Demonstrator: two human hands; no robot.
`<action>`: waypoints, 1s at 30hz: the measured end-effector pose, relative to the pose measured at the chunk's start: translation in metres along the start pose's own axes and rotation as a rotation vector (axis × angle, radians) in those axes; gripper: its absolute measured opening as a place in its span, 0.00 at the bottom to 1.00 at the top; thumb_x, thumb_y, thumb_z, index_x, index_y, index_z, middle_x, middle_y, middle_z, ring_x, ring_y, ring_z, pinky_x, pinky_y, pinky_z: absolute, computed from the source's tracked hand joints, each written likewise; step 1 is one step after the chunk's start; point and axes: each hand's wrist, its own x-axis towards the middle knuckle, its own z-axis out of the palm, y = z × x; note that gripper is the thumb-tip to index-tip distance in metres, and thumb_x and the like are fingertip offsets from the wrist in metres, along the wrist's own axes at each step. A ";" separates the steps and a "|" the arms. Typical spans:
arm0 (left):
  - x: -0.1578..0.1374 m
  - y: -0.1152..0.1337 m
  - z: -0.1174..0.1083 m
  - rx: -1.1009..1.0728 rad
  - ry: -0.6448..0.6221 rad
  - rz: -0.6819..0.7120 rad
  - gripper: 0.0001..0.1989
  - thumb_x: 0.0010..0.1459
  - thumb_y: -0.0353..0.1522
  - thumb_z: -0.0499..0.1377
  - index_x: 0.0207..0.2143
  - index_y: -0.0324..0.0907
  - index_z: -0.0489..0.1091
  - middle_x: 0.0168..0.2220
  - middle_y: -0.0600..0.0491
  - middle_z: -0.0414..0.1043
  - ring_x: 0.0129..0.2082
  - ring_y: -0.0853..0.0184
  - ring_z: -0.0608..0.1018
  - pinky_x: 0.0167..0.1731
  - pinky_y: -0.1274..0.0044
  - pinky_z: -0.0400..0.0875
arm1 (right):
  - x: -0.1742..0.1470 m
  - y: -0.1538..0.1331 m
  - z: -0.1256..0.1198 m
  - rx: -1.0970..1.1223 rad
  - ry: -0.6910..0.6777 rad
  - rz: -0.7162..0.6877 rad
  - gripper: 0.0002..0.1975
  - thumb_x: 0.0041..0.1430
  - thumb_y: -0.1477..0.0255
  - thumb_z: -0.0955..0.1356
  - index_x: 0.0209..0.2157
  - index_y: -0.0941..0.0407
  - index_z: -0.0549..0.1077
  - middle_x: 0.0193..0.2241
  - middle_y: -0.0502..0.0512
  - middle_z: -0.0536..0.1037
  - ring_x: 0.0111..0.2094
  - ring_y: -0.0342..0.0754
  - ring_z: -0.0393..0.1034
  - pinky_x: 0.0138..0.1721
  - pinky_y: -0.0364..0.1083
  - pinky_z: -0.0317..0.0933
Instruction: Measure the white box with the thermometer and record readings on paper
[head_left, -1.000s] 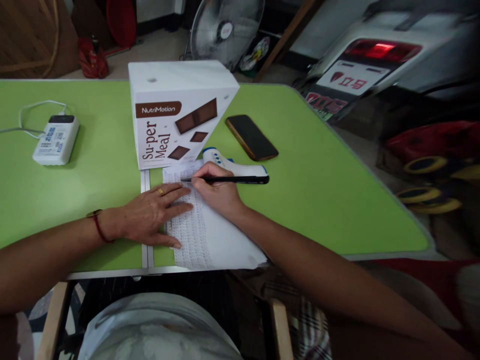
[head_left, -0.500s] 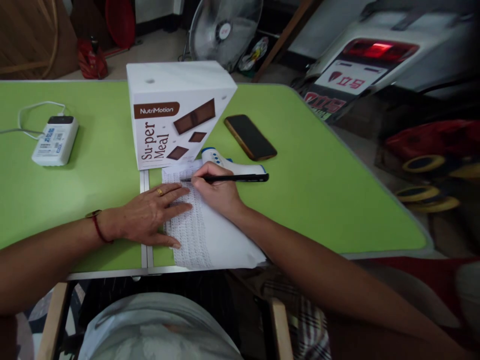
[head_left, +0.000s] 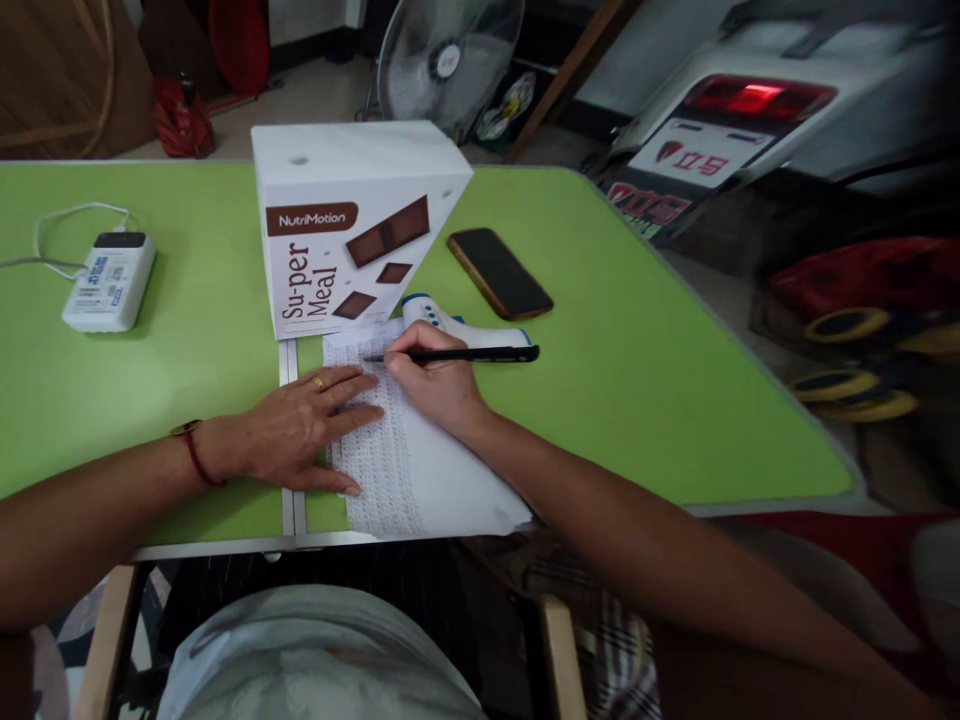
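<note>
My right hand (head_left: 435, 385) is closed round a black pen (head_left: 487, 354), its tip down at the upper part of a sheet of paper (head_left: 457, 480). Dense rows of small handwriting cover the paper's left part; the right part is blank. Flat on the paper's left edge lies my left hand (head_left: 304, 425), fingers spread, with a ring and a red cord bracelet. Just beyond the right hand is a white and blue device (head_left: 429, 312), partly hidden, that looks like an infrared thermometer. A white NutriMotion box (head_left: 337, 250) stands behind the paper.
The green table (head_left: 637, 400) has a metal seam (head_left: 288, 440) left of the paper. A phone (head_left: 501, 273) lies right of the box. At the left sits a white power block (head_left: 111, 285) with cables. A fan (head_left: 450, 62) and a scooter (head_left: 720, 140) stand beyond the table.
The pen tip and right hand have shifted very slightly to the right. The left hand and the paper stay where they were.
</note>
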 end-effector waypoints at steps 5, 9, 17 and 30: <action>-0.001 0.000 0.001 -0.001 -0.005 -0.002 0.41 0.63 0.58 0.55 0.62 0.32 0.65 0.64 0.26 0.62 0.66 0.40 0.65 0.61 0.51 0.67 | 0.000 0.001 0.000 -0.002 -0.003 0.011 0.06 0.45 0.74 0.67 0.21 0.51 0.65 0.18 0.44 0.66 0.22 0.43 0.57 0.27 0.45 0.57; -0.002 -0.001 0.002 -0.008 0.007 0.006 0.41 0.63 0.58 0.55 0.62 0.31 0.65 0.64 0.26 0.62 0.66 0.39 0.65 0.61 0.51 0.67 | 0.000 0.003 0.000 0.008 0.021 0.012 0.05 0.47 0.74 0.67 0.22 0.51 0.65 0.18 0.44 0.66 0.23 0.43 0.58 0.27 0.46 0.58; -0.001 -0.001 0.000 -0.009 -0.009 -0.004 0.41 0.63 0.58 0.55 0.62 0.32 0.65 0.64 0.27 0.62 0.66 0.40 0.65 0.61 0.51 0.67 | 0.000 0.000 0.001 -0.009 0.027 0.011 0.05 0.46 0.73 0.66 0.21 0.51 0.65 0.18 0.44 0.67 0.23 0.43 0.58 0.27 0.45 0.58; -0.001 -0.001 0.001 -0.013 -0.012 -0.003 0.41 0.63 0.57 0.56 0.63 0.33 0.64 0.65 0.27 0.61 0.66 0.40 0.65 0.61 0.51 0.67 | -0.001 -0.001 -0.001 0.012 0.032 0.018 0.06 0.46 0.74 0.67 0.21 0.51 0.65 0.17 0.44 0.66 0.22 0.43 0.58 0.27 0.45 0.58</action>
